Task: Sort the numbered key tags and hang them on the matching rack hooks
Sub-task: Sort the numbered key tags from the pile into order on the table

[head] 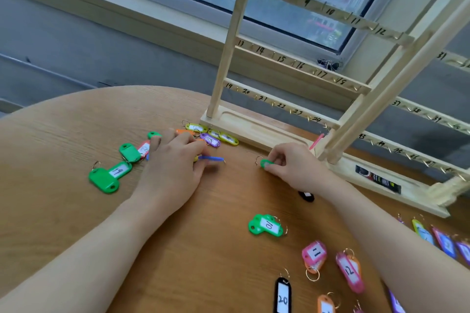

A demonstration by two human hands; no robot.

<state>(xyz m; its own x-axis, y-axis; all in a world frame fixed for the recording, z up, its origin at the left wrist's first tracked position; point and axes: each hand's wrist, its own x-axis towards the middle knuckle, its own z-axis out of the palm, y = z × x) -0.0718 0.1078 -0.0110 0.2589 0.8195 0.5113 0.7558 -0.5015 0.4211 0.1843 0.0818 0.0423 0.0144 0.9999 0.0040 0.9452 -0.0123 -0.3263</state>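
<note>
- Head view: we see our right hand (pixel 292 162) with fingers pinching a green tag (pixel 265 164) on the desk (pixel 63 134), near the rack (pixel 254 129).
- Our left hand (pixel 175 160) lies over mixed tags; its fingers curl by a blue tag (pixel 211 159), though we cannot tell if they hold it.
- We judge the tags light, stiff and slippery, best pinched by the body so the ring hangs free.

handwritten 7–24 along the rack rails (pixel 300 63); tags marked 19 (pixel 117 171), 10 (pixel 268 225), 11 (pixel 315 253), 12 (pixel 349 269), 20 (pixel 282 298)
</note>
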